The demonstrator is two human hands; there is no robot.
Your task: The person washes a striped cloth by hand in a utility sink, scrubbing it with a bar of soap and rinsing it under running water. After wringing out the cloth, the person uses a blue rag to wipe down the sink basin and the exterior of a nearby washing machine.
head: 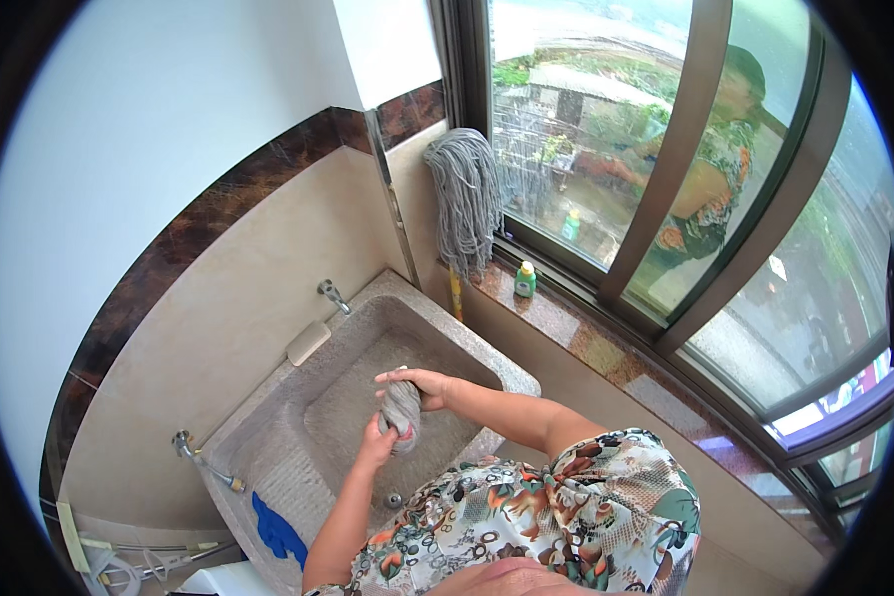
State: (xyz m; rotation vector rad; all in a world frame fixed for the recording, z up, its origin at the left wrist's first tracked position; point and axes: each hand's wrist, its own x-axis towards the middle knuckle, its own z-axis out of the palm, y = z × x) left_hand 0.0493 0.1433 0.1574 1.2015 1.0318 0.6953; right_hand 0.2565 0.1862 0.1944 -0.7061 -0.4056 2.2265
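A bunched, twisted grey cloth with a patch of red near its lower end is held over the basin of a stone laundry sink. My left hand grips the lower end, its thumb against the red patch. Around the upper end, my right hand has its fingers laid across the cloth. Below both hands lies the wet-looking basin floor, with a round metal drain close to my body. On the sink's left side is a ribbed washboard slope.
Two wall taps reach over the sink's back edge. A blue cloth lies on the left rim. A grey string mop stands head-up in the corner. On the granite window sill sits a green bottle, beside sliding windows.
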